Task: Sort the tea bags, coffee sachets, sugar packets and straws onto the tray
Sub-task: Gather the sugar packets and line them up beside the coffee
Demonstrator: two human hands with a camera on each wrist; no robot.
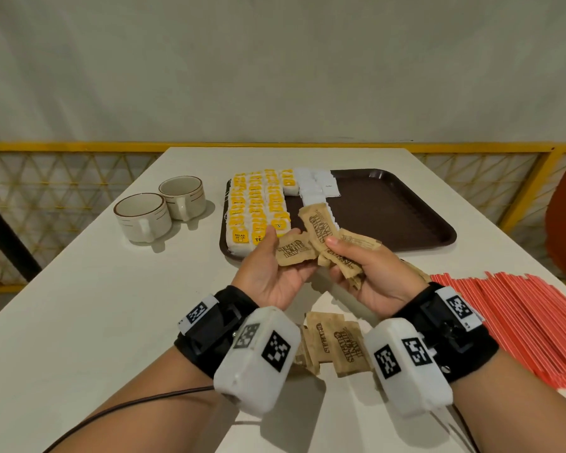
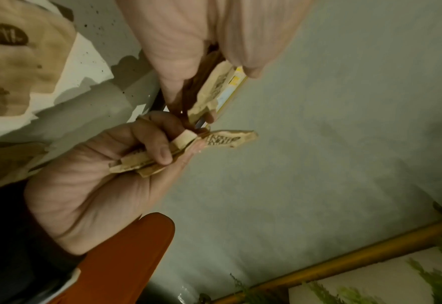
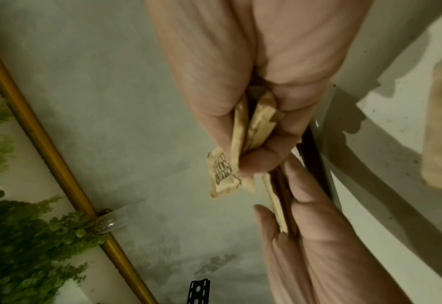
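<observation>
Your left hand (image 1: 273, 269) is turned palm up above the near edge of the tray, fingers loosely extended, with one brown sugar packet (image 1: 295, 252) lying on them and the thumb resting along its left edge. Your right hand (image 1: 369, 278) sits just beside it, also palm up, its thumb and curled fingers pinching a crumpled bunch of sugar packets (image 1: 332, 243) that fans upward toward the tray. The two hands nearly touch at the fingertips, and both wrists are raised off the table (image 1: 95, 305).

In the right wrist view the bunch (image 3: 251, 133) is clamped between the thumb and the fingers.

Below your wrists, more loose sugar packets (image 1: 337, 346) lie on the table. To your right, a spread of red straws (image 1: 523, 325) lies on the table, off the tray.

The brown tray (image 1: 389, 210) holds rows of yellow-tagged tea bags (image 1: 258, 204) along its left side and white sachets (image 1: 317, 188) next to them near the far edge; its right part is bare. Two cream cups (image 1: 162, 207) stand on the table left of the tray.
</observation>
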